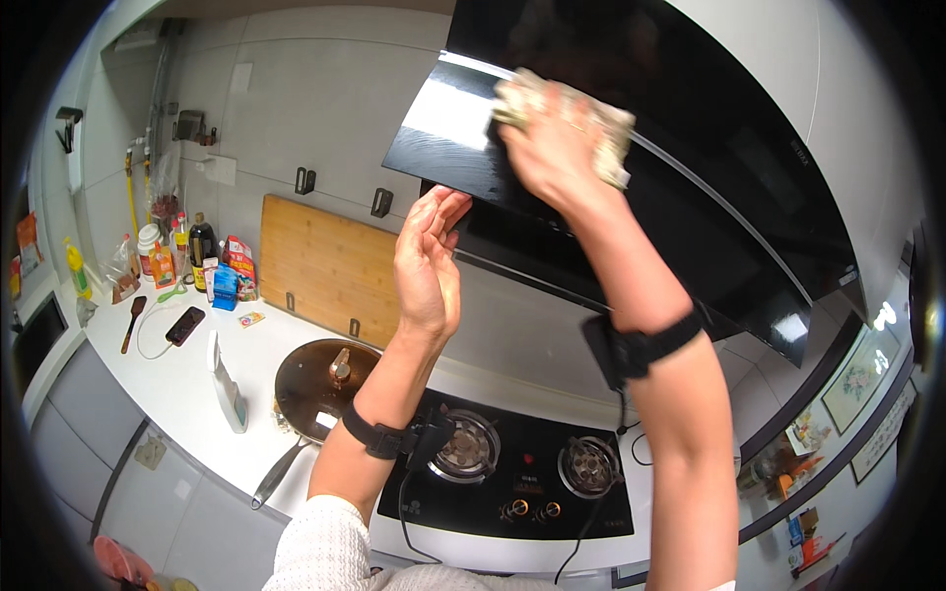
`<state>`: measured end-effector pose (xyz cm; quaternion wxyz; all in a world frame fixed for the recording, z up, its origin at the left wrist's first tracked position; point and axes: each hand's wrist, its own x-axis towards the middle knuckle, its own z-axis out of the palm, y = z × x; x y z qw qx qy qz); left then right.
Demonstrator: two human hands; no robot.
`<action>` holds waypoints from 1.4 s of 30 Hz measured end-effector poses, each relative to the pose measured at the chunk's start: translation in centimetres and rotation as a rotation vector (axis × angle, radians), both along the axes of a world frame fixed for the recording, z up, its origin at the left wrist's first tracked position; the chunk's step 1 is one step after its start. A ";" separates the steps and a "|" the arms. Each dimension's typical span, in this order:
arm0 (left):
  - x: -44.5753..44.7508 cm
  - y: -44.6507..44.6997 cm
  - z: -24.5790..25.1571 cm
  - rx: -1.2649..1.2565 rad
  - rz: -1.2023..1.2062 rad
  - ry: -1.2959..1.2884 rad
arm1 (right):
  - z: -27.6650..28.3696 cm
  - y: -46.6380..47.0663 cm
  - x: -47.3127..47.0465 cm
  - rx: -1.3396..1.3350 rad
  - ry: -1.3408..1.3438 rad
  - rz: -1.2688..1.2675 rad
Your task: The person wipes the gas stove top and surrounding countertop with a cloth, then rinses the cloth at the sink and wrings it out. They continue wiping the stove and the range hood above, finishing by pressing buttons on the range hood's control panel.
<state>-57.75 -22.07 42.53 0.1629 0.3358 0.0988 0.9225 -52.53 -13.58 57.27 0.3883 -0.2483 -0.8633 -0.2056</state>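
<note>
My right hand [554,151] presses a crumpled, pale cloth [613,144] against the glossy black front of a range hood [709,244]; both are slightly blurred. Streaks show on the hood's raised glass panel [451,151], left of the cloth. At this panel's lower edge my left hand [432,255] is raised, its fingertips touching or just under the edge, with no object visible in it. Black straps with small devices are worn on both forearms. Below my arms lies a black two-burner gas hob [517,473].
Left of the hob stand a lidded frying pan [321,384] and a spray bottle [225,391]. A wooden cutting board [325,258] leans on the wall. Farther left are a phone [185,326], a brown spatula [133,323], a dark sauce bottle [201,247] and several packets.
</note>
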 end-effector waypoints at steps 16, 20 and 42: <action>-0.1 -0.8 -0.1 -0.009 -0.088 0.039 | -7.5 2.0 15.8 0.257 -0.309 0.253; 0.0 -0.9 -0.1 0.000 -0.072 0.050 | -9.1 4.2 23.4 0.013 -0.123 -0.046; -0.5 -0.3 -2.1 0.230 -0.356 -0.056 | -6.1 -3.9 -3.5 0.479 -0.182 0.509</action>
